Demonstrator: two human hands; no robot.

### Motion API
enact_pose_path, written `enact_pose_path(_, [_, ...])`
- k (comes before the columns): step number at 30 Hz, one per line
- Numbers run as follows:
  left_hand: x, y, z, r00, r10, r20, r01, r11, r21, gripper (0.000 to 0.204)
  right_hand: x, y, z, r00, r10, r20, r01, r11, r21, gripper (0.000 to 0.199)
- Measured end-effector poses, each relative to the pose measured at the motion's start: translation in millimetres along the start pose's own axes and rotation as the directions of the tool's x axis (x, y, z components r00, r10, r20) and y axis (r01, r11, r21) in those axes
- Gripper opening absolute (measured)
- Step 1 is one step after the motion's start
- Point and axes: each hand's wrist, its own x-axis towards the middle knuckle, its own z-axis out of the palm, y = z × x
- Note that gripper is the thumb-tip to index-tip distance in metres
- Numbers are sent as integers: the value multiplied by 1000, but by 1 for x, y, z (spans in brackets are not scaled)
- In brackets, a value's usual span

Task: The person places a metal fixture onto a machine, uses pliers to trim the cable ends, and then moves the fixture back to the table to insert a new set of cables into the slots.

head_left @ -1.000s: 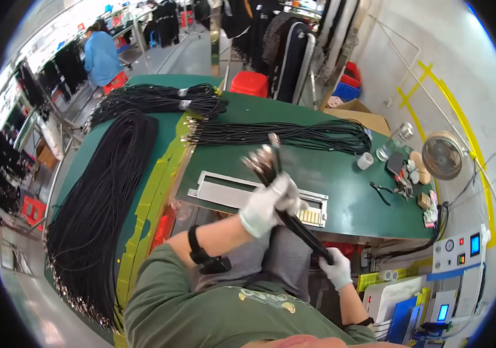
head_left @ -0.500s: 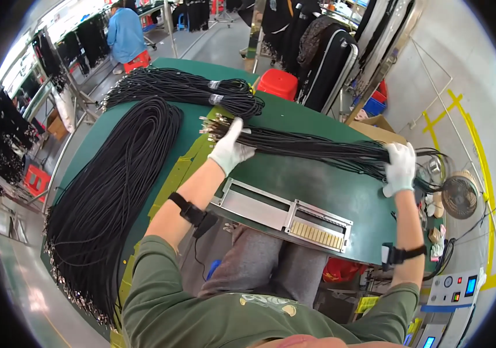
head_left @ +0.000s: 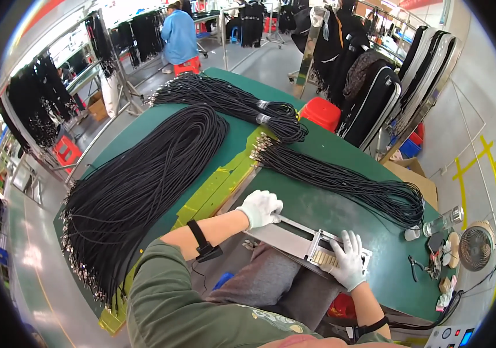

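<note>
A long silvery metal fixture [head_left: 283, 239] lies along the near edge of the green table, just ahead of my lap. My left hand [head_left: 261, 209], in a white glove, has its fingers curled around the fixture's far left corner. Over the right part of it lies my right hand [head_left: 347, 259], also gloved, its fingers stretched out and apart. A row of brass-coloured slots [head_left: 322, 257] shows beside that hand; the rest is covered. Beyond both hands rests a bundle of black cables [head_left: 335, 177] with metal connectors at its left end, touched by neither hand.
On the left sprawls a large heap of black cables [head_left: 149, 174], with a tied bundle [head_left: 225, 98] behind it. Yellow tape [head_left: 216, 188] crosses the table. Pliers [head_left: 415, 268], a glass jar [head_left: 444, 221] and a small fan [head_left: 476, 245] stand at the right. A co-worker [head_left: 178, 36] sits far off.
Both hands have let go of the cable bundle, which now lies on the table. They have come down and nearer, onto the metal fixture. The whole view has shifted.
</note>
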Motion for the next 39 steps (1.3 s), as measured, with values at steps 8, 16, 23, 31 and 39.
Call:
enact_pose_path(8, [-89, 41, -8, 954, -169, 246, 213, 963, -166, 24, 28, 44, 43, 985, 87, -150, -90, 996, -12, 79])
enact_pose_path(16, [-105, -73, -121, 733, -280, -620, 355, 935, -2, 27, 36, 53, 70, 920, 163, -357, -89, 973, 214, 73])
enact_pose_path(23, [-79, -179, -132, 609, -592, -528, 696, 718, -2, 49, 34, 49, 70, 922, 203, -329, -149, 972, 182, 63])
enact_pose_path(31, [0, -205, -126, 529, -738, -418, 833, 547, 89, 57, 32, 46, 68, 908, 266, -324, -203, 955, 215, 56])
enact_pose_path(39, [-11, -222, -124, 452, -810, -374, 4, 421, -907, 22, 34, 49, 64, 912, 284, -296, -209, 943, 260, 53])
